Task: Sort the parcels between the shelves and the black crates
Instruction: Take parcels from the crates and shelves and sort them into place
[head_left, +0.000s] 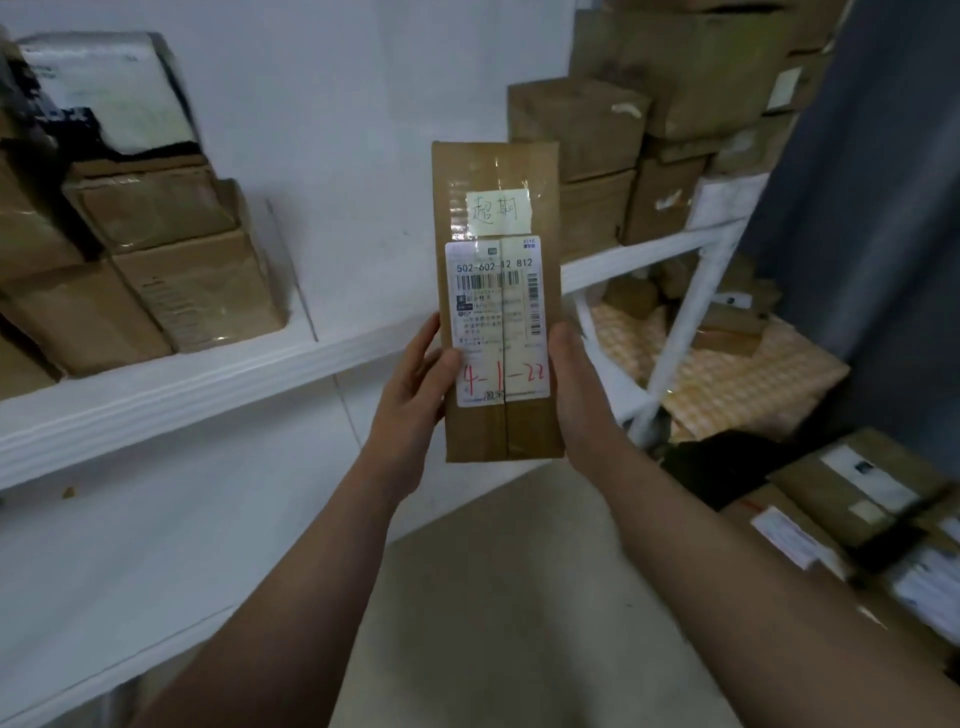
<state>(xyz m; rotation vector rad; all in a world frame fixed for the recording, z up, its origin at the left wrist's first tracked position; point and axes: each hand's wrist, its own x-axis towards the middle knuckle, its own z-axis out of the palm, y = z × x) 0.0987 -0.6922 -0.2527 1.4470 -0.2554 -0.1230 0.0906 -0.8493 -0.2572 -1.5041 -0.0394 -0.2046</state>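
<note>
The fingers (427, 340) of the left hand (415, 387) are curled round the left edge of a long brown parcel (498, 171), with the thumb pressed flat onto the front of its white shipping label (496, 322). The right hand (574, 395) grips the opposite edge: its thumb lies along the side, and the rest of its fingers are hidden behind the cardboard, so I cannot tell how they sit. Between the two hands the parcel stands upright in the air, label facing the person, held in front of the white wall and apart from any shelf. Red handwriting reading 4-1-22 runs across the lower part of the label, and a small yellow note (498, 210) is taped just above it. Behind, to the left, a white shelf (208, 384) carries stacked cardboard boxes (197, 291). To the right, more brown boxes (582, 130) are piled on another shelf, with yellow-patterned padded bags (727, 379) below it. Further labelled parcels (852, 483) lie at the lower right.
</note>
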